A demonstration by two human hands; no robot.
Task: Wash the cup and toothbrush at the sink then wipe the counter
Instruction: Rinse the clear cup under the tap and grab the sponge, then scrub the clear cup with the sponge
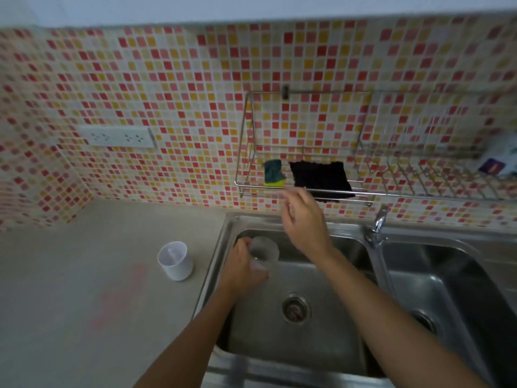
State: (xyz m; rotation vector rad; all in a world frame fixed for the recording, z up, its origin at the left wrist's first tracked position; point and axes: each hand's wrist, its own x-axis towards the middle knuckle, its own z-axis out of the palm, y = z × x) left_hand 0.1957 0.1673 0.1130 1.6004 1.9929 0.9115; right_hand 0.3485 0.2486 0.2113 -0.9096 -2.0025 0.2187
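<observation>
We see the left hand (pixel 243 268) over the left basin of a brushed stainless-steel double sink (pixel 321 345), its fingers and thumb curled round a small translucent cup (pixel 264 252) with thin, cloudy, smooth walls. The cup is held from its left side and lower part. Its round mouth faces up toward us and leans a little toward the back wall, so its long axis runs nearly upright from the palm to the rim. It hangs above the basin floor, behind and to the left of the ribbed round metal drain (pixel 296 307). The right hand (pixel 305 222) reaches up and away over the back edge of the sink, its loosely spread fingers at the front rail of a thin chrome wire rack (pixel 391 194). The fingertips are blurred, but we can make out nothing held in them. On the rack lie a green and yellow sponge (pixel 275 173), standing on edge, and just beside it a flat, black, coarse-looking cloth (pixel 320 177). A shiny chrome tap (pixel 377 225) stands on the divider between the basins. On the matte pale counter (pixel 84 289), left of the sink, a white opaque tumbler (pixel 175 260) stands upright with its mouth up and a faint pinkish shape inside that we cannot identify. The wall (pixel 181 93) is a glossy mosaic of small red, pink, yellow and cream squares.
</observation>
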